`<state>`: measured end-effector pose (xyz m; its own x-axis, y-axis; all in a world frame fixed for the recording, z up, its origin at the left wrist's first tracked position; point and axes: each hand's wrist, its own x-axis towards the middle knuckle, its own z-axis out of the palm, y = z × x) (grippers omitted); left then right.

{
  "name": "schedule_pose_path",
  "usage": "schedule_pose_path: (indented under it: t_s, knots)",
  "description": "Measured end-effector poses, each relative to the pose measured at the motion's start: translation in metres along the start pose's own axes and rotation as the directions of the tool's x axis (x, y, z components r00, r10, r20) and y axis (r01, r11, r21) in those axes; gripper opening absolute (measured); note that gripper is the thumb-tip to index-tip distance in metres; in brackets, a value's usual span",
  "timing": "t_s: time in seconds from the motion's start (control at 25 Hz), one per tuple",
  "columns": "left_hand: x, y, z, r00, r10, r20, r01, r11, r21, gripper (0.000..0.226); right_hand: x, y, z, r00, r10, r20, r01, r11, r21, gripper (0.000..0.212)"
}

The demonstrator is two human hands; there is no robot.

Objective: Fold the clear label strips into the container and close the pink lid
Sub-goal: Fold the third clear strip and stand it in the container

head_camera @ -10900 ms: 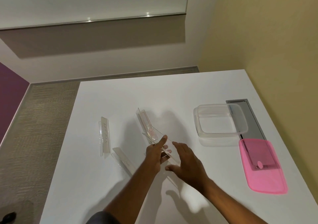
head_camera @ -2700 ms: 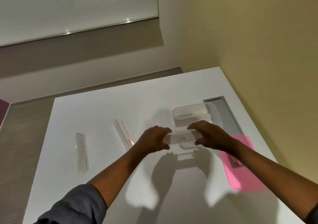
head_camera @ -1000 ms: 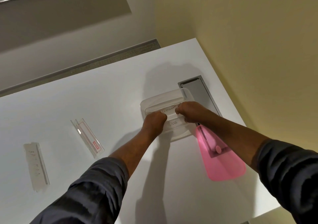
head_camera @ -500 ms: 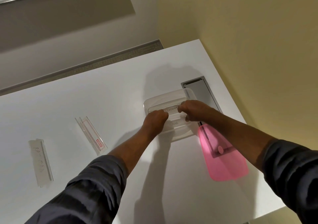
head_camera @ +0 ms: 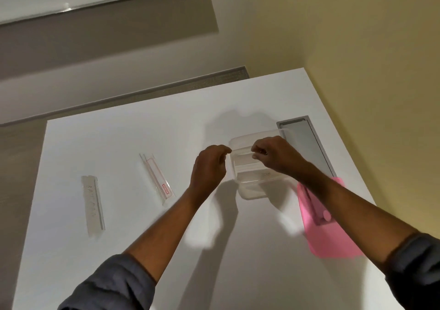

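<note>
The clear container (head_camera: pixel 252 195) stands on the white table (head_camera: pixel 133 243), right of centre, with clear label strips (head_camera: pixel 242 163) lying across its inside. My right hand (head_camera: pixel 277 158) hovers over the container, fingertips pinched at the far strip. My left hand (head_camera: pixel 209 165) is just outside the container's left wall, fingers curled with nothing in them. The pink lid (head_camera: pixel 329 240) lies flat to the right, partly under my right forearm. Two more strips lie to the left: one with a red label (head_camera: pixel 158 178) and one with handwriting (head_camera: pixel 93 205).
A grey metal cover plate (head_camera: pixel 308 147) is set into the table behind the container. A yellow wall runs along the table's right edge. Grey carpet lies beyond the table's far and left edges.
Both hands have lifted from pressing the strips down into the container. My left hand has drawn back outside the left wall. My head has pulled back, so more of the table shows.
</note>
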<state>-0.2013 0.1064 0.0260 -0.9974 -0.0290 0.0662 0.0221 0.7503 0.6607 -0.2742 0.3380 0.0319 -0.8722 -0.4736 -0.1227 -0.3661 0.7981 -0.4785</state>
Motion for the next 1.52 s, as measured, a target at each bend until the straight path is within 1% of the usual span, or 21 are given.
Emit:
schedule_pose_path:
  t_s: [0.12,0.24,0.32,0.44,0.52,0.68,0.8,0.88,0.96,1.08,1.16,1.24,1.32,1.4,1.52]
  knots:
    - [-0.026,-0.027,-0.026,0.992,-0.122,-0.033,0.12,0.991,-0.054,0.023,0.001,-0.046,0.016,0.999,0.01,-0.049,-0.004,0.99,0.138,0.01]
    - [-0.052,-0.061,-0.053,0.958,-0.279,-0.063,0.275,0.959,-0.064,0.024,0.004,-0.098,0.044,0.999,0.016,-0.031,-0.006,0.957,0.29,0.007]
    - [-0.067,-0.082,-0.064,0.928,-0.362,-0.083,0.358,0.932,-0.062,0.026,0.003,-0.126,0.068,0.999,0.03,0.022,-0.036,0.932,0.362,0.006]
    - [-0.09,-0.113,-0.081,0.855,-0.509,-0.101,0.5,0.86,-0.098,0.031,0.007,-0.167,0.113,0.991,0.035,0.13,-0.083,0.919,0.386,0.011]
    - [-0.102,-0.13,-0.087,0.8,-0.597,-0.065,0.586,0.8,-0.128,0.036,0.012,-0.19,0.139,0.979,0.066,0.192,-0.139,0.907,0.398,0.017]
    - [-0.118,-0.155,-0.089,0.73,-0.681,0.06,0.675,0.704,-0.22,0.04,0.021,-0.221,0.177,0.951,0.136,0.277,-0.245,0.879,0.408,0.036]
    - [-0.125,-0.168,-0.088,0.698,-0.707,0.111,0.703,0.648,-0.292,0.038,0.027,-0.234,0.198,0.936,0.176,0.303,-0.294,0.867,0.403,0.042]
    - [-0.126,-0.173,-0.087,0.679,-0.722,0.133,0.717,0.614,-0.329,0.038,0.029,-0.239,0.209,0.932,0.196,0.306,-0.312,0.863,0.397,0.04]
    - [-0.127,-0.177,-0.086,0.661,-0.734,0.154,0.731,0.584,-0.353,0.039,0.031,-0.245,0.216,0.93,0.208,0.303,-0.32,0.863,0.39,0.034]
    - [-0.127,-0.18,-0.086,0.659,-0.73,0.179,0.731,0.567,-0.38,0.041,0.033,-0.251,0.223,0.933,0.233,0.276,-0.329,0.863,0.383,0.015]
    - [-0.129,-0.182,-0.087,0.657,-0.728,0.194,0.732,0.555,-0.396,0.041,0.033,-0.255,0.225,0.938,0.239,0.252,-0.322,0.871,0.371,0.008]
    - [-0.13,-0.183,-0.09,0.662,-0.723,0.2,0.727,0.554,-0.405,0.04,0.033,-0.256,0.225,0.943,0.237,0.233,-0.314,0.865,0.391,0.009]
    - [-0.129,-0.184,-0.094,0.665,-0.722,0.193,0.719,0.548,-0.428,0.034,0.031,-0.257,0.223,0.936,0.257,0.241,-0.342,0.831,0.439,0.012]
    - [-0.128,-0.184,-0.099,0.636,-0.749,0.185,0.714,0.48,-0.509,0.031,0.028,-0.255,0.219,0.92,0.281,0.274,-0.387,0.759,0.524,0.013]
    - [-0.125,-0.185,-0.108,0.546,-0.806,0.227,0.695,0.285,-0.66,0.044,0.022,-0.247,0.212,0.888,0.286,0.359,-0.458,0.617,0.641,0.013]
